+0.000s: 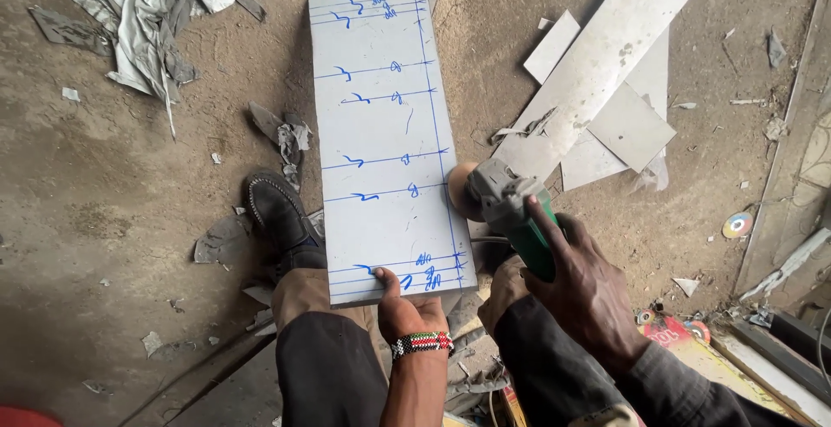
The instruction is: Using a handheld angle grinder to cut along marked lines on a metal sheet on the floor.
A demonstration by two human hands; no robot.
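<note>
A long white board (381, 133) marked with blue pen lines lies on the dirt floor, its near end raised over my knees. My left hand (405, 310), a beaded band on its wrist, grips that near edge with the thumb on top. My right hand (582, 284) holds a green and grey angle grinder (506, 206). The grinder's disc (460, 190) sits at the board's right edge, beside the long blue line that runs down that side.
My black shoe (279, 212) rests against the board's left side. White offcuts and a long strip (606, 55) lie at the upper right. Crumpled grey sheeting (143, 20) lies upper left. Loose discs (737, 224) and scraps sit at the right.
</note>
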